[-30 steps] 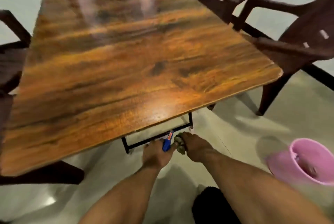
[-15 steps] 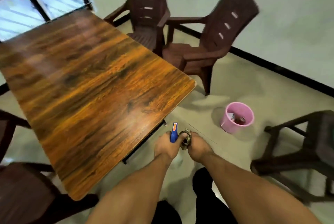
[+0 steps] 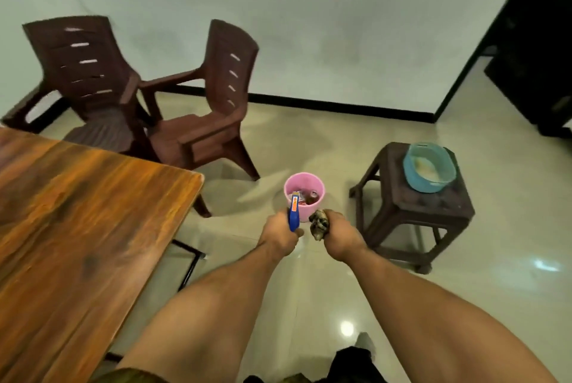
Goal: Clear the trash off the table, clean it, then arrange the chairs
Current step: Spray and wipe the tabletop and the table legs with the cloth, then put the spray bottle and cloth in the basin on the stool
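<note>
Your glossy orange-brown wood-grain worktop (image 3: 86, 212) fills the left side of the view, its near corner pointing toward the middle of the pale tiled floor (image 3: 309, 305). Beyond its far edge stand two dark brown slatted plastic armchairs. One armchair (image 3: 89, 79) is close against the worktop's edge. The other armchair (image 3: 213, 110) is just beside it, turned at an angle, armrests nearly touching. To the right, well apart from the worktop, a dark brown square plastic stool (image 3: 427, 206) sits on the floor. It carries a round blue plastic basin (image 3: 424, 187) with something pale inside.

Both of your bare forearms reach straight forward from the bottom of the view, roughly parallel, with the wrists level and close together above the floor. Past them, a small pink plastic bucket (image 3: 306, 180) stands on the floor between the angled armchair and the stool. It holds the trash: a few pieces of red and white rubbish, too small to identify.

Your left hand (image 3: 278, 235) is curled into a fist around a slim blue plastic bottle with an orange label (image 3: 293, 212). The bottle is held upright, so its top overlaps the bucket's near wall in the view. Your right hand (image 3: 340, 235) is just beside it, knuckles up, with the fingers wrapped round a crumpled, mottled grey-brown cloth (image 3: 318, 223) that bulges out toward the bottle. The two hands are near each other but apart.
</note>
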Available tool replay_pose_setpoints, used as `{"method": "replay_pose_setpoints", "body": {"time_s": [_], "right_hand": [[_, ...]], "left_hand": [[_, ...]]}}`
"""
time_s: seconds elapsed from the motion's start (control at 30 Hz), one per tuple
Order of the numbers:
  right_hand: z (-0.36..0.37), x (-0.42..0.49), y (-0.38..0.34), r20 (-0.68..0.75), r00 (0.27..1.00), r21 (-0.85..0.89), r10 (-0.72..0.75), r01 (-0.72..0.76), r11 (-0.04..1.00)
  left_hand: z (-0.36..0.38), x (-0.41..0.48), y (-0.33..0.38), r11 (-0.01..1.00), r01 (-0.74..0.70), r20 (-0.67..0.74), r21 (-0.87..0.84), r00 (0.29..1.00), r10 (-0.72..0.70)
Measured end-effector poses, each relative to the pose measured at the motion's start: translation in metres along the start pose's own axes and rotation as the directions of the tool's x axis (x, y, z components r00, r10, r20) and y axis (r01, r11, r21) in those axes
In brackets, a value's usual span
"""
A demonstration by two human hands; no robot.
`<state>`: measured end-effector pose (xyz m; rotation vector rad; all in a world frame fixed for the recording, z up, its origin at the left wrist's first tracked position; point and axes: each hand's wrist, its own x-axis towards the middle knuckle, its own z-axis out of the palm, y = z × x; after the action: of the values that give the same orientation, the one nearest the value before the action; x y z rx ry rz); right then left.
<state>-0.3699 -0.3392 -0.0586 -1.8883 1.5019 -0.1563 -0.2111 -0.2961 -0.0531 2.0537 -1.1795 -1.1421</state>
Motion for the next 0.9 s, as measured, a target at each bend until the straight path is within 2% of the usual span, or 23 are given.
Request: {"method": "replay_pose_setpoints", "body": {"time_s": [0.13,0.2,0.3,0.47,0.53,0.63,0.8,0.9], "right_hand": [[-0.079,0.014,0.078,-0.030,0.995,0.002,0.094,-0.094,0.996],[-0.113,0.023,0.115,-0.042,0.989,0.034,0.139,-0.137,0.990],[-0.160,0.033,0.164,-0.044,0.986,0.032,0.164,-0.162,0.986],[-0.217,0.055,0.226,-0.125,0.971,0.116,0.203,-0.189,0.975],[-0.232,0.067,0.246,-0.165,0.965,0.118,0.204,-0.186,0.975],[-0.258,0.094,0.277,-0.212,0.953,0.104,0.218,-0.200,0.974],[-0.284,0.152,0.325,-0.178,0.948,0.131,0.262,-0.241,0.961],[-0.291,0.189,0.350,-0.111,0.952,0.136,0.287,-0.271,0.953]], "left_hand": [[0.074,0.035,0.079,0.997,-0.065,0.091,-0.041,0.993,0.069],[0.105,0.050,0.117,0.996,-0.062,0.079,-0.064,0.995,0.068],[0.149,0.074,0.163,0.991,-0.125,0.100,0.054,0.988,0.120],[0.198,0.108,0.236,0.989,-0.145,0.099,0.037,0.985,0.140],[0.213,0.124,0.261,0.979,-0.181,0.108,0.090,0.979,0.171],[0.242,0.163,0.298,0.977,-0.197,0.095,0.081,0.977,0.189],[0.293,0.242,0.346,0.981,-0.191,0.120,0.040,0.975,0.185],[0.328,0.293,0.355,0.972,-0.190,0.140,0.139,0.975,0.170]]}}
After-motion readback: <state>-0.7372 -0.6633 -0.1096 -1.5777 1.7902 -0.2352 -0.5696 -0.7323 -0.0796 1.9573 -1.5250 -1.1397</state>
